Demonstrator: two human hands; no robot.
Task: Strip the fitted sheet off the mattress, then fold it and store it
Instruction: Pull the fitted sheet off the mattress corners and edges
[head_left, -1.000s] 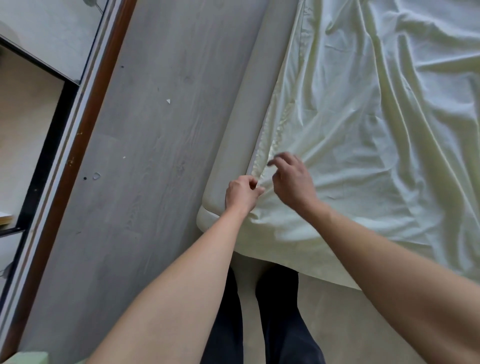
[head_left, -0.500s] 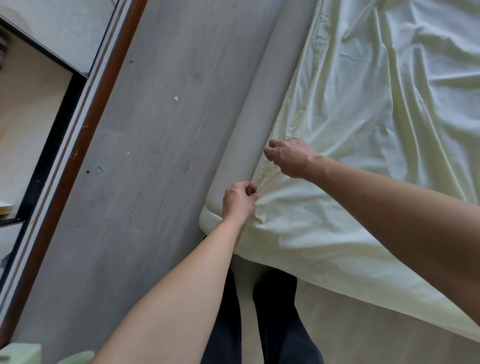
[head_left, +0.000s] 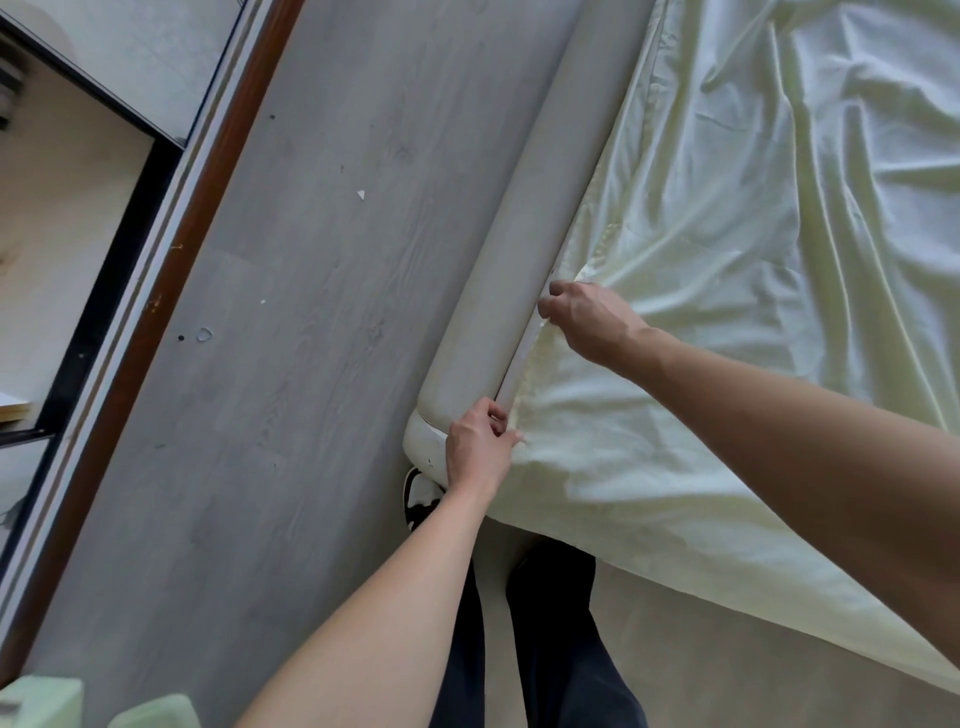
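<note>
The step in hand is the stripping: the pale yellow fitted sheet (head_left: 701, 260) lies rumpled over the mattress, with its near edge hanging loose over the foot of the bed, while its side hem seems tucked in against the grey padded bed frame (head_left: 498, 270).

The left hand (head_left: 480, 447) is at the bed's near corner, its fingers curled and pinching the sheet's hem right where the frame's rounded end meets the cloth. The right hand (head_left: 589, 322) sits a little farther up the same edge, fingers bent and closed on the gathered hem beside the frame. Both hands grip fabric — neither is spread flat.

Judging by this, the corner is being worked free but the side of the sheet is not yet out. The next move likely calls for lifting the hem up and out of the gap, away from the frame and toward the middle of the bed, then following the edge along to the far corner — a steady pull, since the elastic could snag.

The person's dark trouser legs (head_left: 561, 649) stand on the grey wood floor (head_left: 311, 312) at the corner.
</note>
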